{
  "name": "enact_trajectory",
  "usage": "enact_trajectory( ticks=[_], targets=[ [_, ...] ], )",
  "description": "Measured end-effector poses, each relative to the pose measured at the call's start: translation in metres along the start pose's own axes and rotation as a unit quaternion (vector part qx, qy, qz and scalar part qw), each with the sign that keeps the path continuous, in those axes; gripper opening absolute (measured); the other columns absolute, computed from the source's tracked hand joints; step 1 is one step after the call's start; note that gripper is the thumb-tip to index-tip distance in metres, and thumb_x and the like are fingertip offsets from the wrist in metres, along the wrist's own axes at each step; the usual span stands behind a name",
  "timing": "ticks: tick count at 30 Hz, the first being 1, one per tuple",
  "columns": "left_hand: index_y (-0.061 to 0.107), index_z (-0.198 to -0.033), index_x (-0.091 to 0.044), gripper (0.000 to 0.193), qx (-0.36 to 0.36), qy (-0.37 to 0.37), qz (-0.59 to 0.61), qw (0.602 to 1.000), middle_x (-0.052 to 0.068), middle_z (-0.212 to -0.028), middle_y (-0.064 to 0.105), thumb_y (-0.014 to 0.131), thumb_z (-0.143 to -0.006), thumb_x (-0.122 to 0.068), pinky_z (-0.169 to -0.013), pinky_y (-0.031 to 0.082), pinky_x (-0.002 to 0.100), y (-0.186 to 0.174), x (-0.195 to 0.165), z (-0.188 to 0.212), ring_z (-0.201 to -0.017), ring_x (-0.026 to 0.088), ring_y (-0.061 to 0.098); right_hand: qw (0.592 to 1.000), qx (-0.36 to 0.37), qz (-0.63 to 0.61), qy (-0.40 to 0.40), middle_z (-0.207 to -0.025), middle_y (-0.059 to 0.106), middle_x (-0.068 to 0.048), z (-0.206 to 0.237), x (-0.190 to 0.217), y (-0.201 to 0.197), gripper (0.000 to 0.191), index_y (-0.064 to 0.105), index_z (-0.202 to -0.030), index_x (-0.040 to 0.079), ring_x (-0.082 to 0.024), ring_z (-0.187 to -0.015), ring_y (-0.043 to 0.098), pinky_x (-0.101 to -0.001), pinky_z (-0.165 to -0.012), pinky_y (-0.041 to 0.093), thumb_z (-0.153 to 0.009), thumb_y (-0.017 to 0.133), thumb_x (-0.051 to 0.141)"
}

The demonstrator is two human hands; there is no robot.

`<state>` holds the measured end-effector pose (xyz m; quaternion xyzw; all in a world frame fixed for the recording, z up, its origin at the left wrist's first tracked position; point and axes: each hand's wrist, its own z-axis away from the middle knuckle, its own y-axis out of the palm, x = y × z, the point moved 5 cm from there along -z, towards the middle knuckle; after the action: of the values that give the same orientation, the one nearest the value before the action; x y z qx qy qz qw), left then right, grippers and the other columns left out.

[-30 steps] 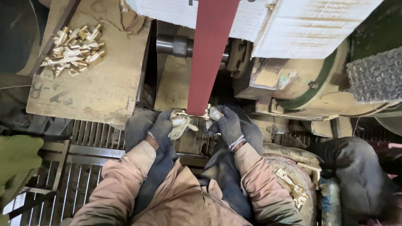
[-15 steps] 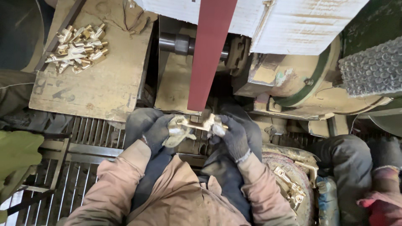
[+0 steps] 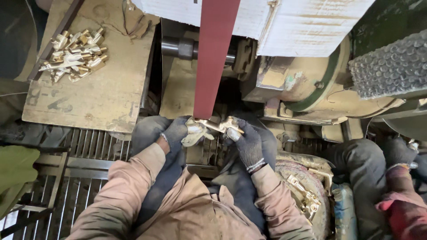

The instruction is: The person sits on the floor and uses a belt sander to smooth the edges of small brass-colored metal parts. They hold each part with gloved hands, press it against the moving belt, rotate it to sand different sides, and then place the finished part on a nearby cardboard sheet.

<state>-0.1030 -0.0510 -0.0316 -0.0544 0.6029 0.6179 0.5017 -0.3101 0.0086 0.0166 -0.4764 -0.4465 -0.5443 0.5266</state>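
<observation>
A grimy workshop floor of metal grating sits below a dusty belt-sanding machine, its red abrasive belt running straight down the middle of the view. Both gloved hands are up at the belt's lower end: the left hand is closed tight around one end of a brass fitting, the right hand is clamped on the other end, and the piece lies across, touching or just under the belt's bottom edge. Off to the left, a dust-coated worktop carries a heap of similar brass fittings. By the right elbow, a round bin holds more brass parts. At the far right edge, another person's gloved hand and red sleeve show.
</observation>
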Motion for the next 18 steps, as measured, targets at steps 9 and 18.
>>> enact_trajectory(
  ticks=[9,18],
  targets=[
    [0.060,-0.130,0.006,0.041,-0.033,0.046,-0.071,0.996,0.018,-0.119,0.068,0.068,-0.090,0.009,-0.094,0.060,0.038,-0.014,0.003,-0.003,-0.106,0.025,0.070,0.999,-0.003,-0.024,0.035,-0.094,0.071,-0.006,-0.018,-0.015,0.003,0.025,0.067,-0.121,-0.001,-0.011,-0.073,0.063,-0.0251,-0.066,0.055,-0.097,0.065,0.005],
    [0.068,-0.119,0.002,0.035,-0.087,0.007,-0.114,0.990,0.010,-0.107,0.073,0.073,-0.084,-0.002,-0.080,0.057,0.032,-0.018,-0.004,0.023,-0.094,0.020,0.068,0.996,0.040,-0.062,0.042,-0.102,0.072,-0.007,-0.011,-0.007,0.014,0.036,0.064,-0.130,-0.003,-0.012,-0.078,0.066,-0.0268,-0.070,0.058,-0.096,0.066,0.006]
  ],
)
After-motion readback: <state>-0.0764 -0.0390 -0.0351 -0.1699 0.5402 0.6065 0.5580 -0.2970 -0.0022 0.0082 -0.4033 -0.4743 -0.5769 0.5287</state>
